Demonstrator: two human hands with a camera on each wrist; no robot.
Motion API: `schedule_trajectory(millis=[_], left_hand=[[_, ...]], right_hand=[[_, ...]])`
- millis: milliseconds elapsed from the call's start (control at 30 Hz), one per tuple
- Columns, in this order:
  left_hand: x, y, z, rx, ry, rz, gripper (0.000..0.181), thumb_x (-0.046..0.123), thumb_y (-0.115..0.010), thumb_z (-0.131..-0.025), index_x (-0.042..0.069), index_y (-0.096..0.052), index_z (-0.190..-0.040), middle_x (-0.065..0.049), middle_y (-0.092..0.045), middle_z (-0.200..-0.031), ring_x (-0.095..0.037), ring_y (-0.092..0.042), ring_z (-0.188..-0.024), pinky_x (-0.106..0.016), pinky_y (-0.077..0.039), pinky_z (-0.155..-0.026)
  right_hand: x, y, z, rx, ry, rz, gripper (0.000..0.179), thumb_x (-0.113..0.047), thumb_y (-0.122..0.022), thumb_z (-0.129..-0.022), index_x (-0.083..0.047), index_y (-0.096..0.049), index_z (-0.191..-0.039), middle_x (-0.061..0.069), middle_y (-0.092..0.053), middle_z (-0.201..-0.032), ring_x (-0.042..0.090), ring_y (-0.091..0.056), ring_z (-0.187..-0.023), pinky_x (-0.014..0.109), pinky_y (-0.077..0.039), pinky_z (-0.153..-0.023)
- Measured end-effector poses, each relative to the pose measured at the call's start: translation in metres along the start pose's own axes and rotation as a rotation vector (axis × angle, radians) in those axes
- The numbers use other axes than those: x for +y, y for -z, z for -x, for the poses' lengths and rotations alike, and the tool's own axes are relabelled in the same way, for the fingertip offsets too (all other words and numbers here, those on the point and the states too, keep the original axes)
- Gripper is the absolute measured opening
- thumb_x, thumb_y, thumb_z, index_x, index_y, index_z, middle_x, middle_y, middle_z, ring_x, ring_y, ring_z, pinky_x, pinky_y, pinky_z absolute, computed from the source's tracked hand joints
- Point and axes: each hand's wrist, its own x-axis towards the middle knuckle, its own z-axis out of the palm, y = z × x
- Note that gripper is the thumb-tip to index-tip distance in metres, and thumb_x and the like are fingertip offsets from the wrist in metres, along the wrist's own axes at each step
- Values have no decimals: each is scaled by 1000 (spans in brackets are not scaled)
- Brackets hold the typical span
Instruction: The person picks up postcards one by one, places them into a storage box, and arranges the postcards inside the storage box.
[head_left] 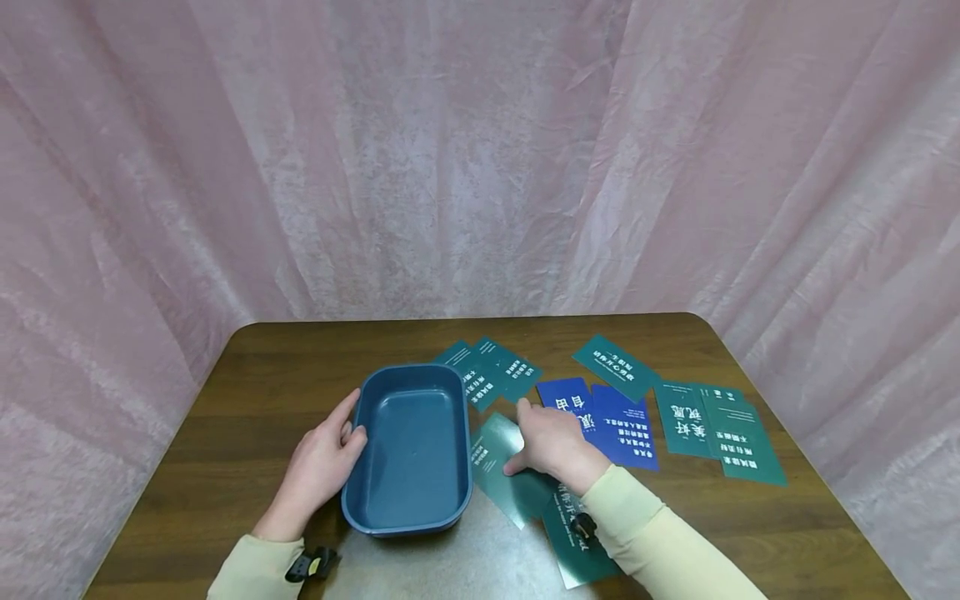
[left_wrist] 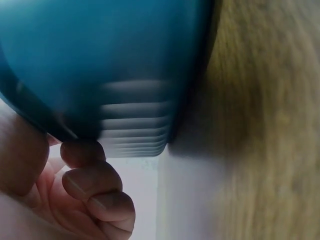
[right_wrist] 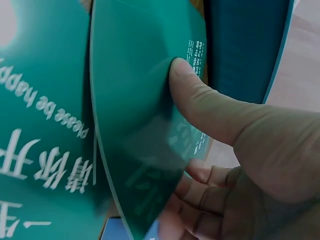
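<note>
A blue rectangular plastic bin (head_left: 408, 450) stands on the table. My left hand (head_left: 322, 462) holds its left rim; in the left wrist view, curled fingers (left_wrist: 92, 175) sit under the rim beside the ribbed outer wall. Right of the bin, my right hand (head_left: 551, 442) grips a green printed card (head_left: 502, 462). The right wrist view has the thumb (right_wrist: 192, 90) pressed on the face of this bent card (right_wrist: 140, 100), with the other fingers at its edge. Another green card (right_wrist: 40, 140) with white lettering lies beside it, partly under my right sleeve in the head view.
Two blue cards (head_left: 622, 429) lie just beyond my right hand. More green cards are spread behind the bin (head_left: 510, 367), at the back (head_left: 615, 367) and at the right (head_left: 750, 450). A pink curtain (head_left: 480, 167) hangs behind the wooden table (head_left: 300, 358).
</note>
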Motion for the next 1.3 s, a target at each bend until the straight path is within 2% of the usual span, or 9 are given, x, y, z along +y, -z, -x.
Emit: schedule_trajectory(millis=[200, 267, 433, 633, 867, 1000, 1133, 1300], left_hand=[[-3, 2, 1, -6, -10, 7, 65, 14, -57, -110, 5, -37, -171, -2, -46, -69, -23, -47, -59, -36, -35, -56], [-3, 3, 2, -10, -2, 14, 66, 14, -57, -110, 5, -36, -171, -2, -47, -69, -24, -48, -60, -36, -36, -56], [-3, 3, 3, -7, 5, 26, 65, 14, -57, -110, 6, -36, -172, -2, -46, -69, -23, -47, -59, -35, -35, -57], [-4, 2, 4, 0, -3, 38, 66, 14, -57, -110, 6, -37, -171, -2, -46, -68, -23, -47, -58, -35, -35, -56], [-6, 1, 3, 6, -4, 34, 66, 14, -58, -109, 5, -37, -171, -2, -47, -68, -23, -48, -58, -34, -36, -55], [-5, 1, 3, 1, -2, 42, 66, 14, -58, -110, 6, -37, -171, -3, -48, -68, -24, -48, -58, -35, -36, -55], [-5, 1, 3, -1, -1, 43, 65, 14, -58, -110, 6, -37, -171, -2, -47, -68, -24, -48, -58, -35, -35, -55], [-6, 2, 3, 2, -10, 38, 65, 14, -58, -110, 4, -37, -171, -2, -47, -67, -24, -48, -58, -35, -36, -55]], right_hand=[[11, 1, 9, 45, 40, -28, 65, -46, -104, -72, -12, -55, -98, 1, -57, -80, 20, -58, -69, 44, -51, -61], [15, 2, 11, 52, 46, -41, 59, -44, -103, -75, -13, -58, -99, 0, -61, -83, 20, -61, -73, 44, -52, -64], [24, 7, 12, 54, 17, -99, 37, -34, -95, -86, -16, -66, -99, -5, -67, -87, 16, -63, -77, 42, -52, -70], [33, 17, 17, 86, -19, -178, 23, -26, -91, -93, -19, -68, -90, -7, -62, -81, 13, -56, -75, 37, -47, -71], [45, 23, 26, 99, 34, -310, 18, -20, -85, -99, -18, -70, -89, -6, -61, -83, 14, -54, -78, 37, -45, -73], [48, 26, 31, 96, 60, -347, 19, -19, -84, -99, -18, -70, -87, -6, -59, -81, 15, -53, -80, 37, -43, -74], [48, 33, 36, 75, 79, -377, 17, -19, -84, -99, -19, -71, -87, -4, -55, -79, 16, -52, -79, 37, -41, -73], [50, 44, 41, 20, 126, -410, 21, -19, -78, -104, -19, -70, -85, -6, -54, -80, 16, -52, -79, 36, -40, -71]])
